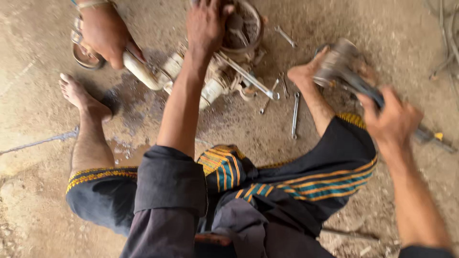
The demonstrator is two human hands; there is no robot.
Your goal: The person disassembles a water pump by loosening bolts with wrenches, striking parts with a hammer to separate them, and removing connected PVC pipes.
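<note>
The greasy engine part (224, 71) stays steadiest if the left hand (206, 24) presses flat, fingers together, while the right hand (393, 117), clamped on the blurred tool (344, 67), works carefully.

right hand (392, 117) tool: motion-blurred | metal part (337, 62): blurred | co-worker's hand (106, 31): cropped

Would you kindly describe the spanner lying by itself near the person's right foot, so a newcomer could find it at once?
Start at the dirty cream-coloured engine part on the dirt floor at top centre. Just right of it, towards the person's bare right foot, lies a slim silver spanner. Unlike the crossed tools beside the part, it lies alone, pointing almost straight up and down in the picture.
</note>
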